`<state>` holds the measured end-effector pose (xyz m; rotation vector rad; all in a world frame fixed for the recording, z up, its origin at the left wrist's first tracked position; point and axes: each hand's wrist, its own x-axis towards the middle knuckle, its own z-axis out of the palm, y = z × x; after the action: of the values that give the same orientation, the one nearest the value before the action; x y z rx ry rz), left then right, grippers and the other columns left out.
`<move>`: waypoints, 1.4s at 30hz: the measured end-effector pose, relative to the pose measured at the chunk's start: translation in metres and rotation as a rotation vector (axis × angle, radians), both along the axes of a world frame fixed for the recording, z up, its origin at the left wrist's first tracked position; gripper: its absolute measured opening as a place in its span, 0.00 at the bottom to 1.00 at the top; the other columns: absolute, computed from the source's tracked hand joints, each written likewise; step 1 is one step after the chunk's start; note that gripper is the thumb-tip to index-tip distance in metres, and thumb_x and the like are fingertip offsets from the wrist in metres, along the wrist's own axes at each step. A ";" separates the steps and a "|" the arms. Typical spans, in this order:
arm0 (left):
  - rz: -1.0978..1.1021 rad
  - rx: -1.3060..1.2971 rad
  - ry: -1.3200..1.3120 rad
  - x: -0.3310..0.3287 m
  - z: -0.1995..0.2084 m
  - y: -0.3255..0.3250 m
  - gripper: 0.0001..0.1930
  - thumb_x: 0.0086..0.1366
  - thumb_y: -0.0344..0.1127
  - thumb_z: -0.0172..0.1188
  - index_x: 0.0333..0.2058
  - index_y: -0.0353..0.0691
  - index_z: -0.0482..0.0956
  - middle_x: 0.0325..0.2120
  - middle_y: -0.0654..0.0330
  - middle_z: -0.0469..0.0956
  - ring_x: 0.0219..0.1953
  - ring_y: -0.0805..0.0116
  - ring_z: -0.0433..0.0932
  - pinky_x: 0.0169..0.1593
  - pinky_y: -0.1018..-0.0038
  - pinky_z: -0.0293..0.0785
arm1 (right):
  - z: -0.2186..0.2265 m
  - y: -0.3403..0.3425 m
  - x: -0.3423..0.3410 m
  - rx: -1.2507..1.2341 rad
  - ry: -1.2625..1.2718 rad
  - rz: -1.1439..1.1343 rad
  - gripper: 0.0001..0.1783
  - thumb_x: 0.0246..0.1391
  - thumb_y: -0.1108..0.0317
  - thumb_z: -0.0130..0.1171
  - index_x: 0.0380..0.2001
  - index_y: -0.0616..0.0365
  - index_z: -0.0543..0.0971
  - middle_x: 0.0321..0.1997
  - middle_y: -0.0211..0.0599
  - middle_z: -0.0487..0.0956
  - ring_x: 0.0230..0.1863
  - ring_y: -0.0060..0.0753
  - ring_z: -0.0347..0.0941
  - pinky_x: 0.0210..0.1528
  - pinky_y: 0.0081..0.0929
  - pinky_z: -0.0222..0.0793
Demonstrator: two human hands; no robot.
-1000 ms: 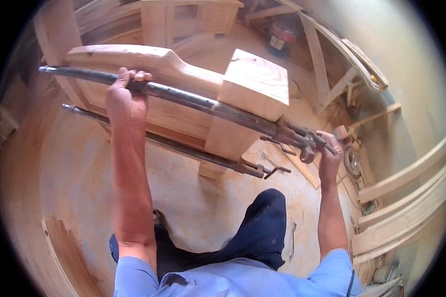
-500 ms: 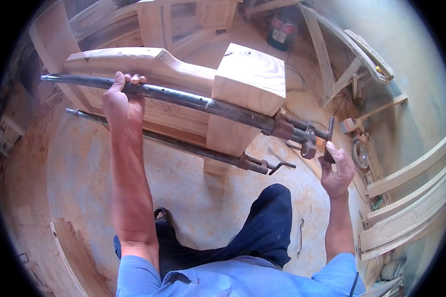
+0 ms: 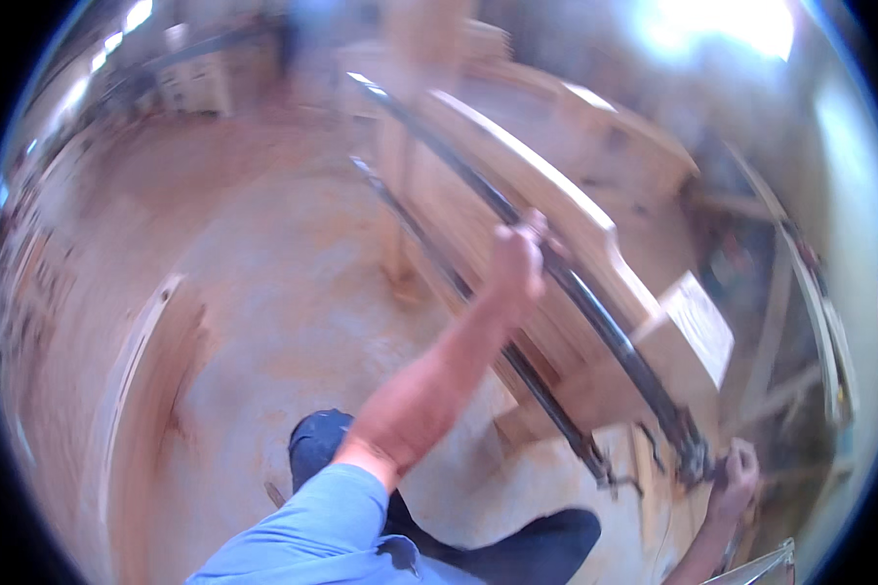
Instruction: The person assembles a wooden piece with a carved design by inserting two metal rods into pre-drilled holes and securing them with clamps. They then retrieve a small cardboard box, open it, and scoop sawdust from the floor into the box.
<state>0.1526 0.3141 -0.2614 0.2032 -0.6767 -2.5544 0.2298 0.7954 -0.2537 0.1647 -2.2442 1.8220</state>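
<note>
Fingers wrapped, my left hand (image 3: 522, 255) holds the long metal pipe clamp (image 3: 605, 322) partway along its bar. This clamp lies against a pale wooden workpiece with a curved top rail (image 3: 566, 200) and a thick square post (image 3: 700, 330). At the clamp's screw end, my right hand (image 3: 738, 476) closes on its crank handle, blurred by motion. Below it, a second pipe clamp (image 3: 532, 375) runs roughly parallel across the piece, its own screw end near the post's lower part. No hand touches that one.
A long curved wooden board (image 3: 137, 390) stands on the dusty floor at left. More wooden furniture parts (image 3: 619, 132) are behind the workpiece. Timber strips (image 3: 819, 312) lean by the right wall. My bent knee (image 3: 556, 541) is close beneath the clamps.
The view has swung left, so the workpiece and clamps now appear farther right and steeper. Both hands stay on the upper clamp, the right one at its handle.
</note>
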 end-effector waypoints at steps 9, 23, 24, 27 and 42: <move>-0.021 0.265 0.081 0.010 0.002 -0.005 0.06 0.74 0.30 0.50 0.35 0.36 0.69 0.24 0.61 0.66 0.25 0.67 0.69 0.31 0.65 0.72 | -0.029 -0.003 -0.007 -0.429 -0.544 -0.022 0.20 0.64 0.51 0.60 0.48 0.56 0.80 0.42 0.36 0.82 0.39 0.37 0.77 0.42 0.36 0.77; -0.014 0.335 0.069 0.003 0.002 -0.003 0.07 0.74 0.33 0.51 0.35 0.38 0.69 0.24 0.61 0.65 0.23 0.67 0.67 0.30 0.66 0.71 | -0.043 -0.020 0.023 0.972 0.437 -0.042 0.12 0.64 0.57 0.58 0.41 0.54 0.79 0.36 0.32 0.81 0.28 0.30 0.73 0.28 0.32 0.70; -0.027 0.341 0.075 0.003 0.002 -0.002 0.07 0.74 0.33 0.51 0.35 0.38 0.69 0.24 0.61 0.65 0.23 0.67 0.67 0.30 0.66 0.71 | -0.039 -0.019 0.018 0.994 0.500 -0.028 0.12 0.64 0.58 0.58 0.40 0.54 0.79 0.35 0.31 0.81 0.27 0.29 0.73 0.27 0.32 0.69; -0.045 0.350 0.088 0.002 0.000 -0.003 0.08 0.75 0.33 0.51 0.35 0.37 0.69 0.24 0.61 0.65 0.23 0.67 0.67 0.30 0.66 0.71 | -0.029 -0.010 -0.006 1.003 0.743 0.091 0.10 0.64 0.59 0.57 0.39 0.53 0.79 0.34 0.30 0.80 0.25 0.28 0.72 0.24 0.31 0.67; 0.010 0.208 0.012 0.000 -0.002 -0.004 0.07 0.74 0.32 0.50 0.35 0.36 0.70 0.24 0.61 0.66 0.23 0.68 0.69 0.28 0.65 0.72 | -0.022 -0.006 0.022 -0.200 -0.565 -0.166 0.16 0.63 0.63 0.56 0.51 0.57 0.73 0.25 0.32 0.74 0.24 0.30 0.74 0.27 0.29 0.70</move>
<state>0.1524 0.3105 -0.2635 0.2593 -0.4035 -2.6126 0.2520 0.7896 -0.2752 -0.6283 -2.2883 2.1803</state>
